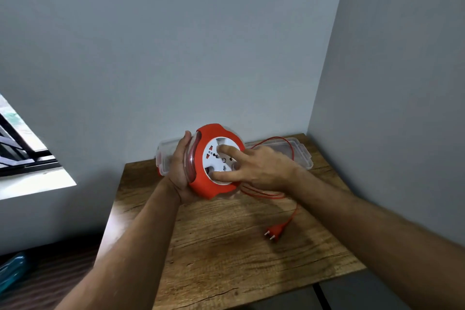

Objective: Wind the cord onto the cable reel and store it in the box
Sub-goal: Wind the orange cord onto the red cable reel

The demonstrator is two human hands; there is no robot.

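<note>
An orange cable reel (pixel 201 184) with a white socket face is held upright above the wooden table (pixel 226 259). My left hand (pixel 180 166) grips its clear back side from the left. My right hand (pixel 254 166) touches the white socket disc with thumb and forefinger spread on it. The orange cord (pixel 293 211) trails from the reel in loops to the right and ends in a two-pin plug (pixel 273 232) lying on the table. The clear plastic box (pixel 302 156) lies behind the reel against the wall, partly hidden by my hands.
The table stands in a corner, with grey walls behind and to the right. A window (pixel 22 148) is at the left. A blue object (pixel 12 272) lies on the dark floor at lower left.
</note>
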